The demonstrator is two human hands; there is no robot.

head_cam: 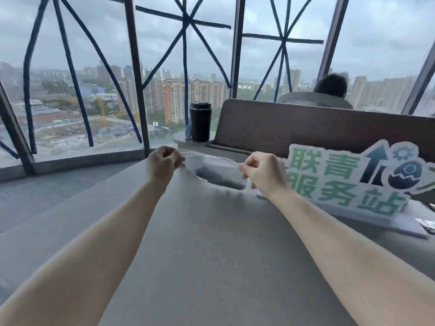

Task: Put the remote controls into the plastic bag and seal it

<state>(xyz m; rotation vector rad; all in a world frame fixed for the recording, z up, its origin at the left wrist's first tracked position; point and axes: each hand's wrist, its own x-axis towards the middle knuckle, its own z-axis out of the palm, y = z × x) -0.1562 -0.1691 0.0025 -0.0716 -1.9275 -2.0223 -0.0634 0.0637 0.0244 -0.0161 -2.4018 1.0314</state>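
Note:
A clear plastic bag (213, 169) hangs stretched between my two hands above the far part of the grey table (211, 243). Dark shapes show through its lower half; they look like remote controls (221, 178), blurred. My left hand (162, 164) pinches the bag's left top corner. My right hand (263, 171) pinches the right end of the top strip, which has a thin red line along it. Both arms reach straight out from me.
A white and green cut-out sign (348, 182) stands on the table just right of my right hand. A black tumbler (200, 121) sits on a small ledge behind. A brown partition (306, 130) has a person's head behind it. Large taped windows fill the back.

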